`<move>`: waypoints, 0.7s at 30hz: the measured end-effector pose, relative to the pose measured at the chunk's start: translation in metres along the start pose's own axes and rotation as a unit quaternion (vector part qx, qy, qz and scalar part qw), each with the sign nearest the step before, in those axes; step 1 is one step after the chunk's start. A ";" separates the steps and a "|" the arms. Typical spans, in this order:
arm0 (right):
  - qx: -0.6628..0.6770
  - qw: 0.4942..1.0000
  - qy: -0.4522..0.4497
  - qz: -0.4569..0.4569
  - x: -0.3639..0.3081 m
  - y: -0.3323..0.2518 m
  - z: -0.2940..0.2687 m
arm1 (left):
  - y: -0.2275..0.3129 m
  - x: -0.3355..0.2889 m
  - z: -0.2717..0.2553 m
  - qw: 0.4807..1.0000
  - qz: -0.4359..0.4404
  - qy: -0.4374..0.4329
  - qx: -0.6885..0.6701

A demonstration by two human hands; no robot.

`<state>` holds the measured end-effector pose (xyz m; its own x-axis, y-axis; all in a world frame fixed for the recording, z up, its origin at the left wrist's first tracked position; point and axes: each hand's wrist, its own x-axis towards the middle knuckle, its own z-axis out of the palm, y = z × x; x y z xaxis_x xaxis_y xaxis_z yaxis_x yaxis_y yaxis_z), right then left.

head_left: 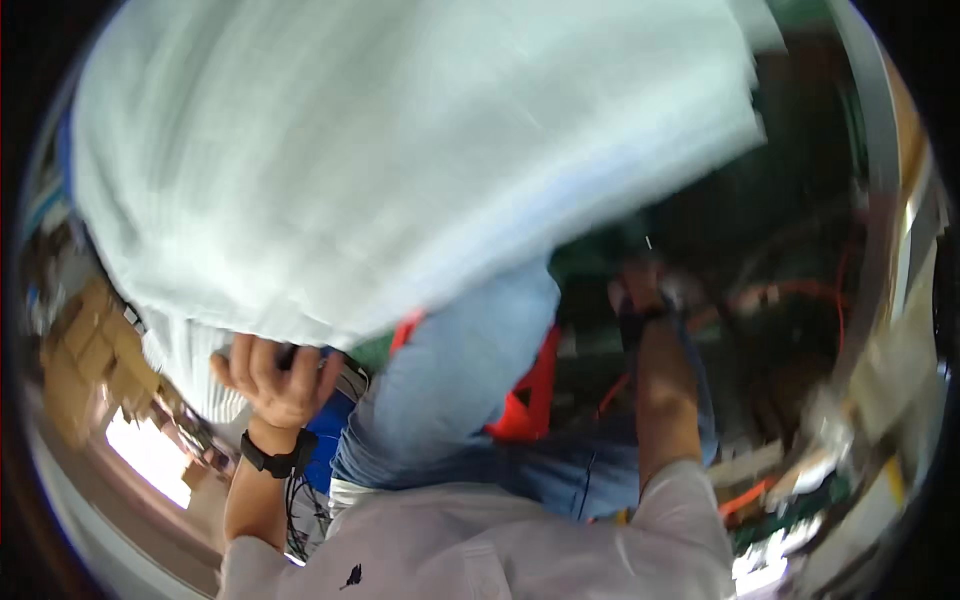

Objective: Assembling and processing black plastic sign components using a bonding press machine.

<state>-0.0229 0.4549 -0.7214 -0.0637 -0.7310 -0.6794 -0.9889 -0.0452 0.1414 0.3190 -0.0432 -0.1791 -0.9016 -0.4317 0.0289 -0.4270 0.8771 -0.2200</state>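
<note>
A large pale white sheet-like thing [400, 150], smeared by motion, fills the upper left and middle of the view. Its lower left part has ribbed folds. At its lower edge is my left hand [285, 382], fingers curled and closed, with a black strap on the wrist. Something dark shows between those fingers, too little of it to name. To the right, beyond the sheet's edge, my right hand [645, 290] reaches forward over a dark area. Motion blur hides its fingers and whatever it may touch.
My legs in blue jeans [450, 370] are below the sheet, with a red plastic stool-like thing [530, 395] between them. Cardboard boxes [85, 345] stand at the left. Black cables [305, 510] hang near my left forearm; an orange cord [800, 288] runs at the right.
</note>
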 end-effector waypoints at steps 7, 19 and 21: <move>0.311 0.936 -0.080 0.144 0.113 0.028 -0.033 | 0.004 0.009 0.003 1.000 -0.002 0.015 0.023; 0.381 0.890 -0.090 0.236 0.217 0.027 -0.089 | 0.003 0.004 0.000 1.000 -0.006 0.020 0.019; 0.390 0.884 -0.088 0.241 0.225 0.027 -0.092 | 0.003 0.001 -0.001 1.000 -0.007 0.020 0.021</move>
<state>-0.0513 0.2263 -0.8044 -0.4555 -0.4157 -0.7872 -0.6276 0.7771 -0.0473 0.3167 -0.0404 -0.1793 -0.8981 -0.4340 0.0717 -0.4369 0.8611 -0.2601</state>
